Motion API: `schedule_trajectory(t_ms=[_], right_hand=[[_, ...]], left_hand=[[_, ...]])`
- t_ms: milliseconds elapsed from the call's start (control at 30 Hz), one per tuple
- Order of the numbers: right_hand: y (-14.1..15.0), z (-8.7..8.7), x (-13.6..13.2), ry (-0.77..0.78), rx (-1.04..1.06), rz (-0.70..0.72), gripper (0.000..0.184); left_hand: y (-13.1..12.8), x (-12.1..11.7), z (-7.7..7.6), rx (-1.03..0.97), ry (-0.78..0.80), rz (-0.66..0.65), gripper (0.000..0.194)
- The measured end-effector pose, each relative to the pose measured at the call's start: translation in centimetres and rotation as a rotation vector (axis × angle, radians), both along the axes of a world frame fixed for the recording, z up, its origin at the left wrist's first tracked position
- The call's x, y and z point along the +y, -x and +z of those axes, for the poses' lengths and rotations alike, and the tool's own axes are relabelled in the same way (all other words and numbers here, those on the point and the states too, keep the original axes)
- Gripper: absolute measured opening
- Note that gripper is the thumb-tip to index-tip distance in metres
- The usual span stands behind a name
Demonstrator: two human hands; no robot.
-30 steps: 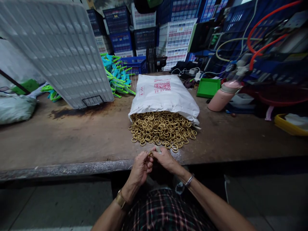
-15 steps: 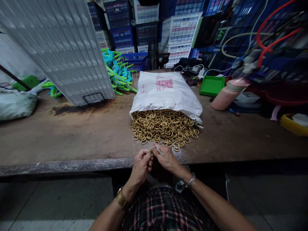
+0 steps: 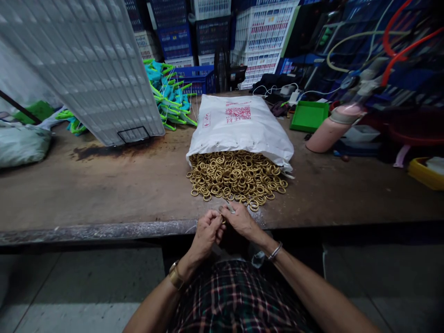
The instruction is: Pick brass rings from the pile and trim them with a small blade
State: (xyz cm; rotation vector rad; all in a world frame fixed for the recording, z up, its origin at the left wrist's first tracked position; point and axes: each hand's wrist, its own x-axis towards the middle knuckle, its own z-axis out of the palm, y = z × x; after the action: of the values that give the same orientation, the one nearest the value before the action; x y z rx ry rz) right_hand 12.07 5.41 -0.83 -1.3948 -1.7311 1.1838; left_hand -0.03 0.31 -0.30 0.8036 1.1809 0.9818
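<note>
Just off the table's front edge, my two hands meet fingertip to fingertip. My left hand [image 3: 208,231] is closed, pinching a gold-coloured ring [image 3: 223,221] of which only a small part shows. My right hand [image 3: 242,223] is closed around a small pale blade-like tool [image 3: 231,209]; its thin dark tip points away from me, and its exact kind is unclear. Right beyond the hands lies a heap of gold-coloured rings [image 3: 236,175], spilling out of the open mouth of a white woven sack [image 3: 239,132] with red print.
A ribbed translucent panel [image 3: 93,69] leans at the left of the brown table [image 3: 104,194]. Behind it are green and blue plastic pieces [image 3: 173,99]. To the right stand a green tray [image 3: 309,116], a pink bottle [image 3: 326,134] and a yellow tray [image 3: 425,175]. Stacked crates [image 3: 260,44] fill the back.
The view has tipped down slightly, so the table and sack sit higher in the picture. Both hands stay together, with small shifts of fingers, ring and tool.
</note>
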Motion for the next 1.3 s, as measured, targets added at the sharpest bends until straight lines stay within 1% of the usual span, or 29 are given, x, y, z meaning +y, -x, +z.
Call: schedule_trajectory(t_ms=[200, 300, 367, 433, 467, 533, 600, 733, 867, 1033, 1167, 1300], right_hand=[[-0.2, -0.3, 0.1, -0.018, 0.036, 0.013, 0.028], [-0.3, -0.1, 0.1, -0.019, 0.035, 0.008, 0.028], [-0.4, 0.1, 0.1, -0.046, -0.001, -0.012, 0.027], [-0.7, 0.2, -0.1, -0.128, -0.092, -0.009, 0.025], [-0.9, 0.1, -0.1, -0.179, -0.158, 0.015, 0.024], [-1.2, -0.1, -0.4, -0.265, -0.307, 0.102, 0.02], [-1.5, -0.3, -0.7, -0.3, -0.441, 0.185, 0.017], [-1.7, -0.7, -1.1, -0.288, -0.612, 0.263, 0.019], [-1.6, -0.6, -1.0, -0.289, -0.677, 0.294, 0.022], [-1.4, -0.3, -1.1, -0.255, -0.746, 0.285, 0.023], [-1.0, -0.3, -1.3, -0.226, -0.802, 0.276, 0.026], [-0.8, -0.2, -0.9, -0.195, -0.836, 0.277, 0.028]], left_hand=[[-0.1, 0.0, 0.0, -0.083, 0.012, -0.003, 0.032], [-0.2, -0.1, 0.0, -0.109, 0.003, -0.003, 0.032], [-0.2, -0.1, 0.0, -0.12, 0.001, 0.003, 0.032], [-0.2, 0.0, 0.0, -0.113, 0.003, 0.018, 0.033], [-0.2, 0.0, 0.1, -0.105, -0.001, 0.029, 0.033], [-0.1, 0.2, 0.1, -0.084, -0.024, 0.051, 0.033], [-0.1, 0.4, 0.2, -0.063, -0.049, 0.064, 0.033], [0.1, 0.5, 0.3, -0.014, -0.056, 0.071, 0.034], [0.1, 0.4, 0.4, 0.018, -0.054, 0.073, 0.034], [0.0, 0.5, 0.4, 0.063, -0.04, 0.088, 0.035], [0.0, 0.4, 0.5, 0.095, -0.059, 0.094, 0.037], [0.2, -0.2, 0.7, 0.066, -0.05, 0.083, 0.036]])
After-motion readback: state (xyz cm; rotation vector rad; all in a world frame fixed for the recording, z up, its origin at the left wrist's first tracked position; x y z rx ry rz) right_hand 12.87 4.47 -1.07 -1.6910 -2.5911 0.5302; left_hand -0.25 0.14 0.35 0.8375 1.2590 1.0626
